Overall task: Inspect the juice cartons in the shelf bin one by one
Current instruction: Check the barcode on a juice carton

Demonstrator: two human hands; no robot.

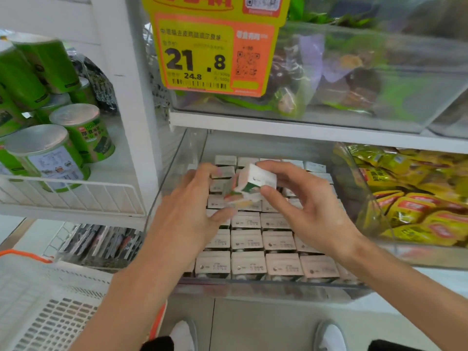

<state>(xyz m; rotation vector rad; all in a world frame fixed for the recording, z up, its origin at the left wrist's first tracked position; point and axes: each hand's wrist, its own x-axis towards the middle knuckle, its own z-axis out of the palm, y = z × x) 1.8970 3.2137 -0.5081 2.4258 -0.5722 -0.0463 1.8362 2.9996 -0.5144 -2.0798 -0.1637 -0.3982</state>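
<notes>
A juice carton [249, 186] is tilted above the clear shelf bin [253, 291], its long axis running from far right down to near left, white end uppermost. The right hand [304, 206] pinches that end between thumb and fingers. The left hand [192, 206] is spread loosely at the lower end; contact is unclear. Packed cartons [247, 240] fill the bin below, with yellow packets [417, 203] right and green cans [76, 138] left.

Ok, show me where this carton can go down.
No bare floor shows in the bin: juice cartons sit packed wall to wall; under the left hand and held carton is hidden. Bare shelf: between the green cans and white upright.
</notes>
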